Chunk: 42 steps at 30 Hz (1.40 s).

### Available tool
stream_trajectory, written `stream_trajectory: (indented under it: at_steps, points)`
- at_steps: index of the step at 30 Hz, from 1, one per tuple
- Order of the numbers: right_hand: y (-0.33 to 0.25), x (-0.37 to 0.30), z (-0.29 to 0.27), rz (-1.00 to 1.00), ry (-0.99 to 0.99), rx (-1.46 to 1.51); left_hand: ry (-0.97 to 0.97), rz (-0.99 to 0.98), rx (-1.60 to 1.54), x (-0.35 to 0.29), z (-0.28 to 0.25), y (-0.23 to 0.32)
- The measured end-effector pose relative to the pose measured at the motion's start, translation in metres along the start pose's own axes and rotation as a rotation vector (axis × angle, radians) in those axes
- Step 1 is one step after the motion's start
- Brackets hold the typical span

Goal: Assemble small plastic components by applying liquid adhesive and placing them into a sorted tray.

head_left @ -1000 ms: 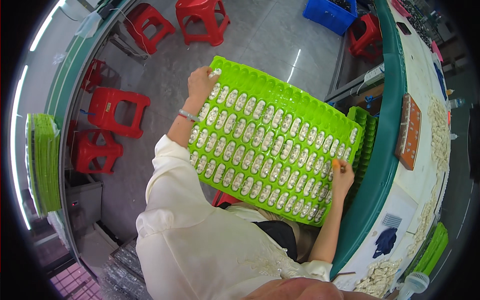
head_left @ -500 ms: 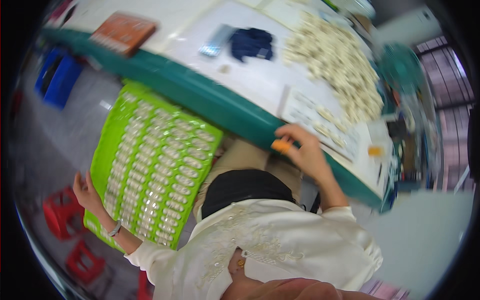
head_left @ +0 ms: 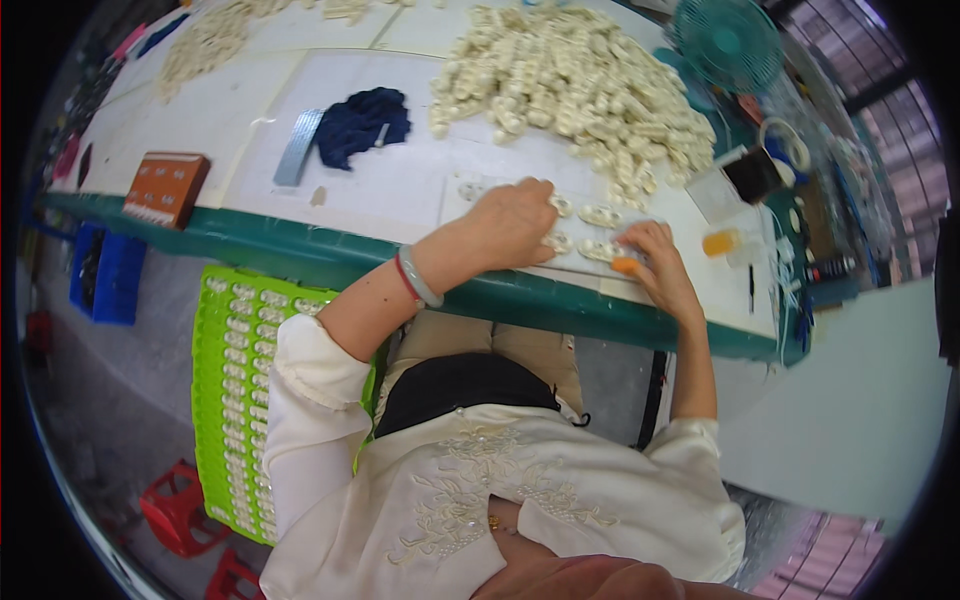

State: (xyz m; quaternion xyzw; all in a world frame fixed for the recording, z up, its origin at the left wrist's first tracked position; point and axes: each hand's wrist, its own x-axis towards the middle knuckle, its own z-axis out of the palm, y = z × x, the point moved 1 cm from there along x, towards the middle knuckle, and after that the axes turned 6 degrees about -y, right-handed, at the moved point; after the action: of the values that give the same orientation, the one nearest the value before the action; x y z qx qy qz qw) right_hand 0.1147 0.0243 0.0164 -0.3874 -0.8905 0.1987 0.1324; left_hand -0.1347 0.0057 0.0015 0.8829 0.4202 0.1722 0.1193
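Note:
On the table, a flat white board (head_left: 460,205) carries several cream oval plastic parts with small round marks. My left hand (head_left: 505,228) reaches across it, fingers bent and closed at the cream oval parts (head_left: 558,243); its fingertips are partly hidden by the hand itself. To the right, my right hand (head_left: 662,268) has its finger and thumb closed at the end of another cream oval part (head_left: 598,250). An orange cover (head_left: 627,266) sits on one of its fingertips. Behind the board rises a large heap of cream parts (head_left: 570,80).
A green tray (head_left: 210,400) with rows of parts stands beside my lap at left. On the table are a dark blue cloth (head_left: 362,125), a light blue strip (head_left: 298,148), a brown box (head_left: 166,188) and a yellow-orange container (head_left: 720,242). A green fan (head_left: 728,42) stands behind.
My left hand has moved from beside the green tray up onto the white board. My right hand has moved right onto the cream parts. The view has turned toward the table.

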Motion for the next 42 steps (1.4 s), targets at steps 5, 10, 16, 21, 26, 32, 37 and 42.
stream_trajectory:
  at_steps: [5,10,16,21,26,32,37,42]
  points:
    - [-0.007,0.001,0.001,0.026,-0.044,0.033,-0.077,-0.099,-0.005,0.009,0.002,0.006]
    - [-0.01,0.003,0.004,-0.047,-0.05,0.022,-0.085,-0.15,-0.067,0.012,-0.009,0.014]
    - [-0.004,-0.001,0.007,-0.004,-0.063,0.067,0.465,-0.139,-0.146,-0.038,-0.024,0.014]
    - [-0.012,0.006,0.003,0.022,-0.117,0.022,0.385,-0.267,-0.841,-0.089,-0.026,-0.002]
    - [-0.007,0.008,0.007,-0.082,-0.07,0.003,0.267,-0.391,-1.162,-0.114,-0.036,0.002]
    - [-0.012,0.007,-0.009,0.068,0.321,0.32,0.377,-0.544,-1.135,-0.153,-0.023,0.009]
    - [-0.146,0.032,0.059,-0.14,0.09,0.569,0.595,-0.43,-1.125,-0.219,0.019,0.013]
    - [-0.285,0.104,0.193,-0.396,-0.355,0.675,0.773,-0.959,-1.025,-0.35,0.048,0.054]
